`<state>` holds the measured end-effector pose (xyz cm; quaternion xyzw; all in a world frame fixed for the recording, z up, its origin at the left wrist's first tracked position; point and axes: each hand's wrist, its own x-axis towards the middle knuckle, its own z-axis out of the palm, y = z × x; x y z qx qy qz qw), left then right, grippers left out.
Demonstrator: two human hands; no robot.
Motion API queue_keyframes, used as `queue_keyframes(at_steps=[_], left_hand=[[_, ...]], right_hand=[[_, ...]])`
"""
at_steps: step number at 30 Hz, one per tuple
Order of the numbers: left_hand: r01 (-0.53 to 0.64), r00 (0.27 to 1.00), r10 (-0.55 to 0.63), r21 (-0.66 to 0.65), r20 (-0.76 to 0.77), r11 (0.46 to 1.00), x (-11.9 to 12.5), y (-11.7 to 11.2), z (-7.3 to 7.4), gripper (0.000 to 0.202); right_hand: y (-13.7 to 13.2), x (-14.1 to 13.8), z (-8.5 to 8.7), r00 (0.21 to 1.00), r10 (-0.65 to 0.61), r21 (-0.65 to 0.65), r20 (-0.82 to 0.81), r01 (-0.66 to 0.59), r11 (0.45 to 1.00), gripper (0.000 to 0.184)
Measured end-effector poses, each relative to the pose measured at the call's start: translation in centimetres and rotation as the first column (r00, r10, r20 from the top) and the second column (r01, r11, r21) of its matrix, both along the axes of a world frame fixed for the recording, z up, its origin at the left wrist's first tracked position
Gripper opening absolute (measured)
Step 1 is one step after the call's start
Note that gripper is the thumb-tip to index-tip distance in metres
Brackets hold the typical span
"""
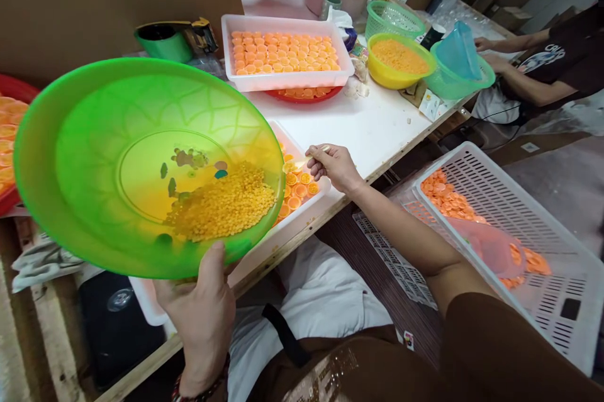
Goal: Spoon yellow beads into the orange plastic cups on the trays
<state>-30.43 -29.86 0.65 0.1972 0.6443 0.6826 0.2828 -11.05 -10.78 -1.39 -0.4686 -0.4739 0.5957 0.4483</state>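
My left hand [202, 314] grips the near rim of a large green bowl [94, 106], thumb on the inside, and the bowl is tilted. Small yellow pellets [231, 201] lie heaped on its low right side. Just right of the bowl, my right hand [333, 166] pinches a small pale spoon [302, 163], its handle end showing above the fingers. Under it, a white tray [317, 201] holds small round orange cups [295, 191], some with yellow pellets inside. The bowl hides the left part of this tray.
Behind stands another white tray [287, 80] full of orange cups, above a red dish [306, 99]. A yellow bowl [389, 78] of orange-yellow pellets and a green basket [394, 21] are further right. A white crate [533, 213] with orange pieces is at right, near a co-worker [542, 68].
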Motion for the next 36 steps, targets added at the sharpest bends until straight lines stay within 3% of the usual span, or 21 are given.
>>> queue_keyframes(at_steps=[3, 5, 8, 10, 11, 13, 16, 19, 22, 25, 30, 33, 36], left_hand=[[-0.033, 0.999, 0.033, 0.019, 0.011, 0.999, -0.2, 0.1, 0.1, 0.058], [-0.035, 0.999, 0.034, 0.033, 0.025, 0.999, -0.3, 0.2, 0.1, 0.059], [-0.026, 0.999, 0.024, 0.037, 0.04, 0.999, -0.4, 0.3, 0.1, 0.059], [-0.022, 0.999, 0.021, 0.038, 0.042, 0.999, -0.4, 0.2, 0.2, 0.058], [-0.023, 0.999, 0.021, 0.041, 0.036, 0.999, -0.3, 0.2, 0.2, 0.057], [-0.009, 1.0, 0.008, 0.045, 0.013, 0.999, -0.2, 0.2, 0.1, 0.055], [0.027, 0.999, -0.026, 0.049, -0.035, 0.998, 0.0, 0.2, 0.1, 0.051], [0.041, 0.995, -0.04, 0.008, -0.091, 0.999, 0.4, 0.2, 0.1, 0.047], [0.053, 0.997, -0.054, -0.017, -0.061, 0.998, 0.5, 0.2, 0.0, 0.048], [0.045, 0.999, -0.045, -0.003, 0.007, 0.999, 0.3, 0.2, -0.2, 0.053], [0.027, 1.0, -0.027, 0.004, 0.003, 1.0, -0.1, 0.1, -0.2, 0.053], [0.003, 1.0, -0.003, -0.006, -0.016, 1.0, -0.3, 0.0, 0.2, 0.048], [-0.012, 1.0, 0.012, -0.006, -0.017, 1.0, -0.5, -0.2, 0.6, 0.053]], right_hand=[[0.5, 0.9, -1.0, 0.984, -0.063, 0.209, 0.164, 0.028, 0.978, 0.046], [0.6, 1.0, -1.6, 0.944, -0.085, 0.369, 0.319, -0.041, 0.929, 0.043], [0.5, 0.8, -2.0, 0.847, -0.147, 0.586, 0.511, -0.218, 0.78, 0.038], [0.1, 0.7, -1.5, 0.827, -0.195, 0.672, 0.527, -0.265, 0.691, 0.036], [-0.1, 0.5, -1.1, 0.839, -0.204, 0.692, 0.505, -0.252, 0.676, 0.036], [-0.8, 0.1, -0.3, 0.874, -0.186, 0.681, 0.449, -0.201, 0.704, 0.036], [-1.9, -1.2, 0.4, 0.898, -0.083, 0.574, 0.433, -0.204, 0.793, 0.034], [-2.7, -2.7, 0.0, 0.912, 0.105, 0.382, 0.396, -0.268, 0.885, 0.033], [-2.9, -3.7, -0.6, 0.956, 0.206, 0.131, 0.208, -0.236, 0.963, 0.032], [-2.6, -3.8, -0.5, 0.984, 0.169, -0.029, 0.055, -0.168, 0.985, 0.026], [-2.0, -1.8, 0.6, 0.992, 0.111, -0.169, -0.067, -0.121, 0.978, 0.026], [-1.8, 0.2, 0.8, 0.996, 0.077, -0.141, -0.042, -0.082, 0.987, 0.035], [-2.0, 1.9, 0.2, 0.995, 0.051, -0.004, 0.09, -0.051, 0.999, 0.042]])
